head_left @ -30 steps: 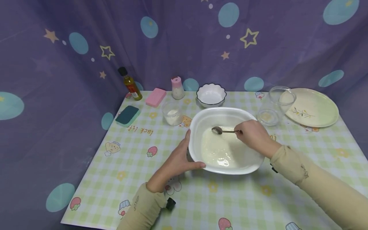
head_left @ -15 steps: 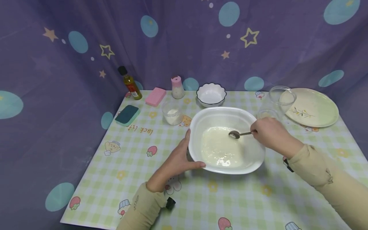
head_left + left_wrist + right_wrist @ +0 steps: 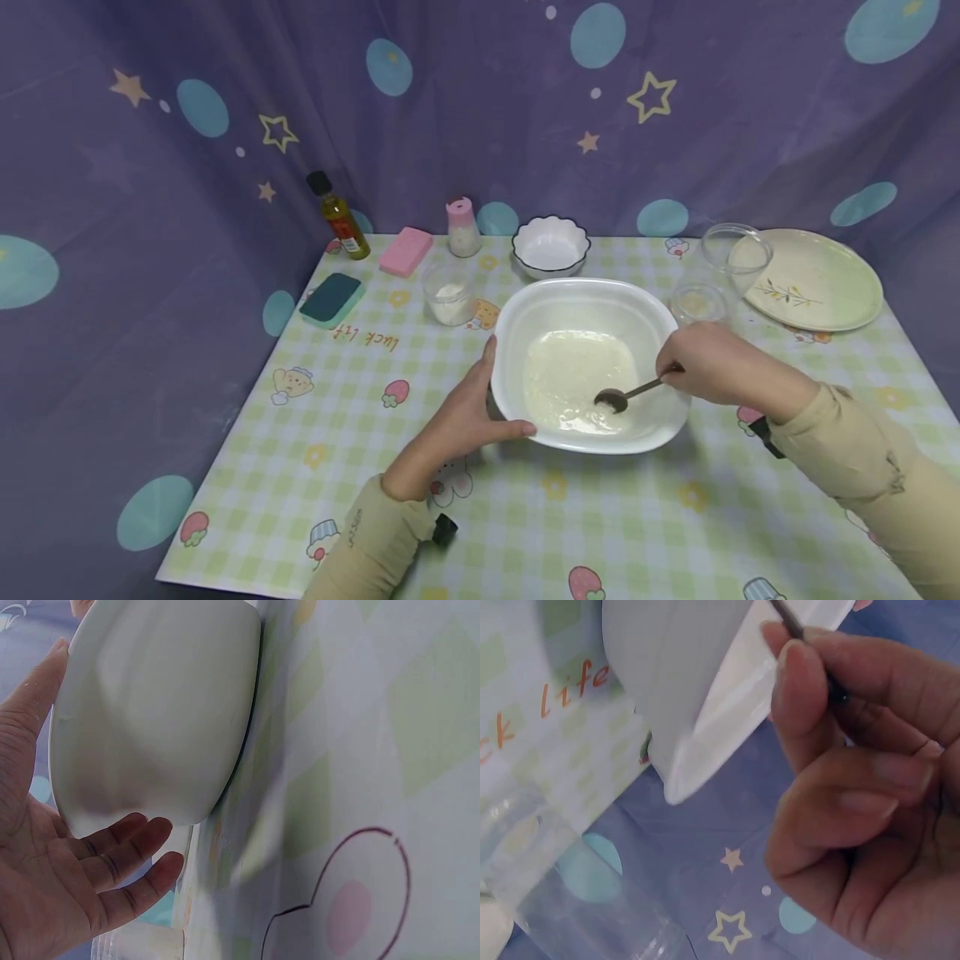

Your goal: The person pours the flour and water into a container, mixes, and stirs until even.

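Now L hand point(image 3: 461, 421) cups bowl point(image 3: 525, 312), R hand point(image 3: 708, 362) pinches spoon point(image 3: 622, 395) nr glass cup point(image 3: 448, 293).

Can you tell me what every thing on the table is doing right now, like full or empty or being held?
Big white bowl: upright, pale batter pooled inside.
Spoon: tip in the batter, handle pinched.
Right hand: grip on the spoon handle.
Left hand: steadying the bowl's side.
Scalloped bowl: upright, looks empty.
Oil bottle: upright, capped.
Plate: lying flat, nothing on it.
Glass cup: white powder inside.
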Motion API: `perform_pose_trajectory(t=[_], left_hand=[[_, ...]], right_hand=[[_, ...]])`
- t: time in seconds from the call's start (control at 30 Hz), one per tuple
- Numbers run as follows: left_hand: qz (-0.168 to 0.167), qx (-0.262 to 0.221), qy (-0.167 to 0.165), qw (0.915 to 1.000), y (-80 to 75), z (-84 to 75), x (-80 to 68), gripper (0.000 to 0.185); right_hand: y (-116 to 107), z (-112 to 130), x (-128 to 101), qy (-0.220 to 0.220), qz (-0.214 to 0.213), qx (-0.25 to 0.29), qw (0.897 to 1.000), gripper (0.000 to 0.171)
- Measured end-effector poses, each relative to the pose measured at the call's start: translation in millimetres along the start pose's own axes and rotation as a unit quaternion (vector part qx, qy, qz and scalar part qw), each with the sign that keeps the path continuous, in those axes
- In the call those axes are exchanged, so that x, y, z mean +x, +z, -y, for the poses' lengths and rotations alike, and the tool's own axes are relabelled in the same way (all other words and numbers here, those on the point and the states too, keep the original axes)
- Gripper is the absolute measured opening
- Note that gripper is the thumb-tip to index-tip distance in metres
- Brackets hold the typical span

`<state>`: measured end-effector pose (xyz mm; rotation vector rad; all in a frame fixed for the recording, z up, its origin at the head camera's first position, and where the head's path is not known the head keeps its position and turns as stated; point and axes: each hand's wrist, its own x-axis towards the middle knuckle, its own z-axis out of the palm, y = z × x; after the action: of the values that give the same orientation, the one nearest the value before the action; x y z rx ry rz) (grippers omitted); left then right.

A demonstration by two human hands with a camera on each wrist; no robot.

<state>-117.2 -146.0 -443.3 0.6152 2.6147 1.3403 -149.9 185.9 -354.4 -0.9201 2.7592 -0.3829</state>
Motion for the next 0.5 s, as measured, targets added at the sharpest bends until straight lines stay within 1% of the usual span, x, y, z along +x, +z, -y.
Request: perform_pose_trajectory(t=[0.07, 0.17, 0.5], left_hand=[[0.001, 0.000, -0.001, 1.0000, -0.2, -0.3, -0.1, 0.132], [0.002, 0.002, -0.005, 1.0000, -0.4, -0.8, 0.0, 0.132], [0.001, 0.008, -0.004, 1.0000, -0.5, -0.6, -0.6, 0.132]], right_hand=[[2, 2, 1, -0.002, 0.010, 0.020, 1.000, 0.016], [7, 5, 4, -0.004, 0.011, 0.040, 0.999, 0.016], [28, 15, 17, -0.042, -0.043, 0.056, 0.997, 0.015]])
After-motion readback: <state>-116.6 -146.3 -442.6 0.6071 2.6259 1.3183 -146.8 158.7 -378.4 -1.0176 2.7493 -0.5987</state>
